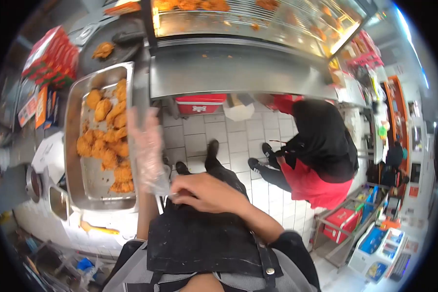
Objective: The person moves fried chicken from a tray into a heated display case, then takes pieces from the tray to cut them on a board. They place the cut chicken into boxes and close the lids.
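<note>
My left hand (148, 146), in a clear disposable glove (153, 177), is held up beside the tray with its fingers stretched out and blurred by motion. My right hand (202, 192) is bare; its fingers are curled together at the glove's cuff, near my left wrist. A deep metal tray (69, 165) of fried chicken pieces (104, 148) stands just left of my gloved hand. The chicken lies mostly along the tray's right side. A black apron (194, 241) covers my front below both hands.
Ahead stands a heated display case (253, 29) with fried chicken, above a steel counter (238, 73). A person (321, 146) in black and red bends over at right. Red-and-white boxes (51, 56) are stacked at left. Yellow-handled tongs (100, 228) lie below the tray.
</note>
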Demonstrator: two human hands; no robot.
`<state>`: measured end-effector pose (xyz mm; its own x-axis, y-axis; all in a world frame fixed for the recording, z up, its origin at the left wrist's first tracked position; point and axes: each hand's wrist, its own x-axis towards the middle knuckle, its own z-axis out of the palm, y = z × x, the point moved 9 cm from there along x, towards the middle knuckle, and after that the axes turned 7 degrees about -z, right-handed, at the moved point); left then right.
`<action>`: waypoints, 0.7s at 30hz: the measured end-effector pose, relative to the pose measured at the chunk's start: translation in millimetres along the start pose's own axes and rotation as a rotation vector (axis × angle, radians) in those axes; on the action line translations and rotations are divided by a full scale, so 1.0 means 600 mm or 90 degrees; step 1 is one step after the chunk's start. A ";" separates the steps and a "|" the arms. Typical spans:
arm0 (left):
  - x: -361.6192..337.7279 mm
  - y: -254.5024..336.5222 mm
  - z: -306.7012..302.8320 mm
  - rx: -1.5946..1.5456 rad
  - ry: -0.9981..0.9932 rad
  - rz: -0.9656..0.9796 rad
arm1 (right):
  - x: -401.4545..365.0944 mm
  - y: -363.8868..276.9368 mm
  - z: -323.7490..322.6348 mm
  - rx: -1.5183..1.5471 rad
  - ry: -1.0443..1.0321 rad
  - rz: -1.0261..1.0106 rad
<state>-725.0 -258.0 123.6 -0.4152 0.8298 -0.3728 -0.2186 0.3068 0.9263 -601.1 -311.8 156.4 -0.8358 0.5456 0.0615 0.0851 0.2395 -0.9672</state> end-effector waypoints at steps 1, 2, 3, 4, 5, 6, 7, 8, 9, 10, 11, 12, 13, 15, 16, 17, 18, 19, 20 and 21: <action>0.004 -0.013 -0.004 -0.017 -0.123 0.187 | -0.027 0.010 -0.013 -0.003 0.051 0.055; 0.004 -0.036 -0.005 0.003 -0.185 0.101 | -0.056 0.025 -0.022 -0.008 0.098 0.104; -0.004 -0.037 -0.011 0.088 -0.210 0.090 | -0.087 0.050 -0.030 -0.038 0.121 0.171; -0.014 -0.027 -0.024 0.170 -0.218 0.099 | -0.117 0.078 -0.042 -0.072 0.145 0.237; -0.026 -0.018 -0.048 0.132 -0.197 0.099 | -0.136 0.093 -0.051 -0.075 0.157 0.259; -0.038 -0.011 -0.073 0.092 -0.177 0.099 | -0.151 0.107 -0.059 -0.079 0.169 0.282; -0.043 -0.009 -0.108 0.087 -0.137 0.106 | -0.156 0.112 -0.053 -0.080 0.134 0.262; -0.049 -0.005 -0.154 0.170 -0.050 0.154 | -0.166 0.123 -0.053 -0.112 0.116 0.283; -0.055 -0.001 -0.198 0.256 0.033 0.197 | -0.170 0.131 -0.055 -0.144 0.107 0.305; -0.054 -0.008 -0.237 0.256 0.058 0.200 | -0.165 0.131 -0.050 -0.144 0.087 0.289; -0.048 -0.018 -0.283 0.347 0.131 0.191 | -0.161 0.132 -0.047 -0.129 0.092 0.285; -0.042 -0.022 -0.320 0.436 0.199 0.178 | -0.160 0.134 -0.046 -0.113 0.101 0.285; -0.026 -0.025 -0.336 0.648 0.224 0.122 | -0.157 0.136 -0.043 -0.121 0.086 0.277; 0.048 -0.065 -0.399 0.904 0.192 0.047 | -0.158 0.149 -0.039 -0.125 0.064 0.285; 0.100 -0.099 -0.435 0.947 0.134 0.039 | -0.158 0.156 -0.035 -0.131 0.052 0.302; 0.117 -0.064 -0.444 0.954 0.178 0.032 | -0.156 0.157 -0.035 -0.156 0.051 0.304; 0.135 -0.033 -0.438 0.958 0.219 0.027 | -0.151 0.156 -0.031 -0.157 0.043 0.301; 0.168 -0.020 -0.442 0.928 0.234 0.006 | -0.146 0.155 -0.031 -0.170 0.045 0.299; 0.194 -0.016 -0.453 0.898 0.248 -0.015 | -0.143 0.153 -0.031 -0.183 0.047 0.298; 0.213 -0.026 -0.470 0.896 0.252 -0.017 | -0.141 0.150 -0.029 -0.185 0.043 0.296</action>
<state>-1023.8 -288.5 46.4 -0.6865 0.7081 -0.1652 0.6988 0.7053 0.1189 -513.6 -322.3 68.2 -0.6394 0.6941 -0.3309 0.5905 0.1676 -0.7894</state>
